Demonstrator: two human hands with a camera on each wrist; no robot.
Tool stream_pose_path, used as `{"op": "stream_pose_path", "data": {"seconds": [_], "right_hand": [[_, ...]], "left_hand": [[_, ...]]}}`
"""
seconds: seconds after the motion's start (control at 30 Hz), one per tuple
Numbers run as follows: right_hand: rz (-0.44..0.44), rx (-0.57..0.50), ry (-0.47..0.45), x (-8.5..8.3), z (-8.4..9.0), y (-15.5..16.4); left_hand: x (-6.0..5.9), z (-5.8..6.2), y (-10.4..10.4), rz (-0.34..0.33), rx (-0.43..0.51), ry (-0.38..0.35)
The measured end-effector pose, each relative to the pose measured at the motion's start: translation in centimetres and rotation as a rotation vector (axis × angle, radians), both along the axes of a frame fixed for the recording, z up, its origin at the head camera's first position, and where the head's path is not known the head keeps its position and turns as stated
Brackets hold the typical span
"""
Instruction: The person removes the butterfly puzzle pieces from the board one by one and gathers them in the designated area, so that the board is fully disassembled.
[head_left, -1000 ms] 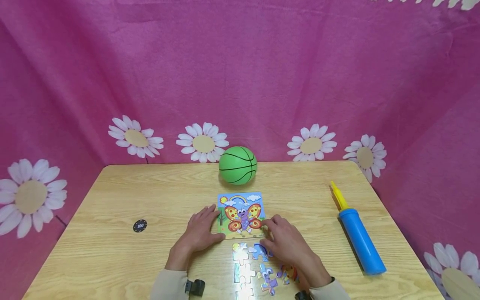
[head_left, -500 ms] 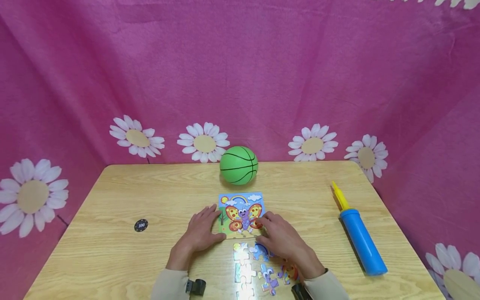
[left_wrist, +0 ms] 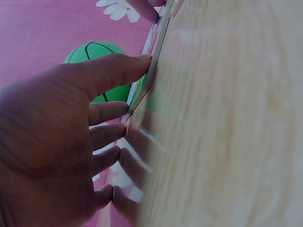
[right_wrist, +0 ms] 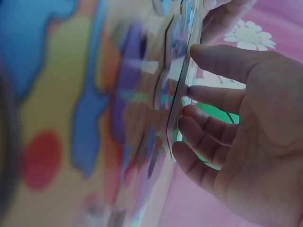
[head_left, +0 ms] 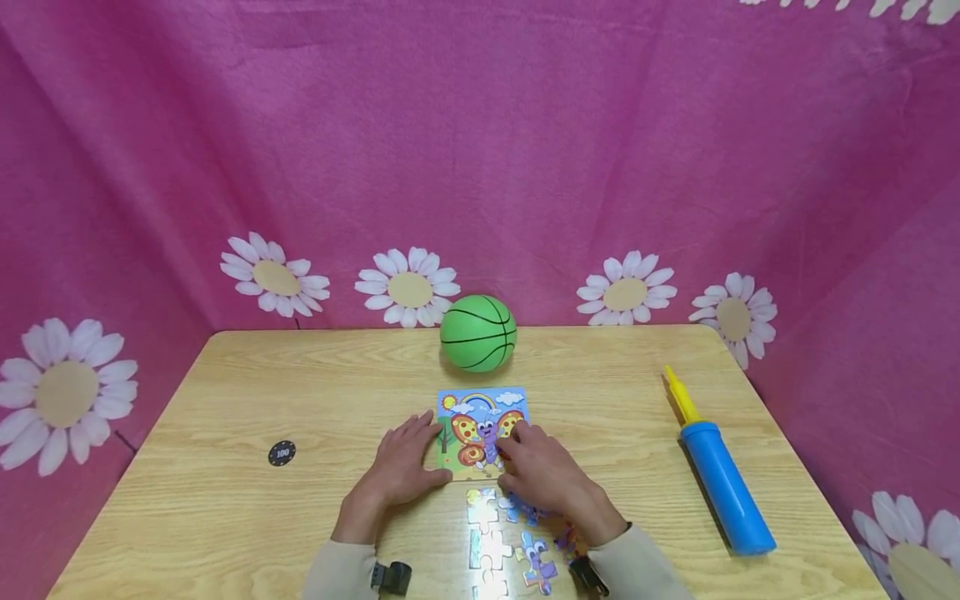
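Note:
A thin picture board (head_left: 467,429) with a printed butterfly lies flat on the table. Along its left edge rests my left hand (head_left: 402,461), its thumb at the lower left corner. The left wrist view shows that thumb against the board's edge (left_wrist: 158,56), the fingers spread beside it. My right hand (head_left: 546,471) lies over the board's right side and hides part of the wing; its fingertips touch the board, loosely bent. In the right wrist view its thumb meets the near edge. Several jigsaw pieces (head_left: 491,547) lie just below the board, some partly under the right hand and forearm.
Behind the board sits a green ball (head_left: 478,333) with black lines. A blue hand pump (head_left: 726,487) with a yellow nozzle lies at the right. On the left is a black chip (head_left: 282,452) marked 100. A pink flowered curtain (head_left: 480,167) hangs behind the table (head_left: 225,400).
My right hand has slid left, from the board's right edge onto its right side, covering more of the butterfly and nearby pieces. My left hand and the board stay in place.

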State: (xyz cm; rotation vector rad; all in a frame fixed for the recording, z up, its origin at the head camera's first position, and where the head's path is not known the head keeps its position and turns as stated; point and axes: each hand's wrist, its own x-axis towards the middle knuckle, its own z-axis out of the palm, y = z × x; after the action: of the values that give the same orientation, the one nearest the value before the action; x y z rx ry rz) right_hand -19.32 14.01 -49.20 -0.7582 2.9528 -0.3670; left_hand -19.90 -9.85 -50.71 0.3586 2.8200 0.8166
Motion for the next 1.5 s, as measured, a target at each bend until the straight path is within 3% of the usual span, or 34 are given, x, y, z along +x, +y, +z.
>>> {"op": "stream_pose_path", "data": {"seconds": [0.13,0.43,0.8,1.27,1.5], "right_hand": [[-0.006,0.018,0.007,-0.3,0.2,-0.3],[-0.044,-0.024,-0.069,-0.9,0.3,-0.6],[-0.12,-0.113,-0.218,-1.6,0.5,-1.0],[-0.087,-0.138,-0.165,-1.3,0.4,-1.2],[-0.069,-0.093,-0.14,-1.1,0.2,-1.1]], "left_hand": [[0.0,0.0,0.0,-0.005,0.001,0.001],[-0.1,-0.3,-0.1,0.002,-0.004,-0.013],[0.0,-0.2,0.0,0.009,0.003,-0.02],[-0.1,0.1,-0.1,-0.001,0.011,-0.024],[-0.1,0.0,-0.1,-0.01,0.007,-0.017]]}}
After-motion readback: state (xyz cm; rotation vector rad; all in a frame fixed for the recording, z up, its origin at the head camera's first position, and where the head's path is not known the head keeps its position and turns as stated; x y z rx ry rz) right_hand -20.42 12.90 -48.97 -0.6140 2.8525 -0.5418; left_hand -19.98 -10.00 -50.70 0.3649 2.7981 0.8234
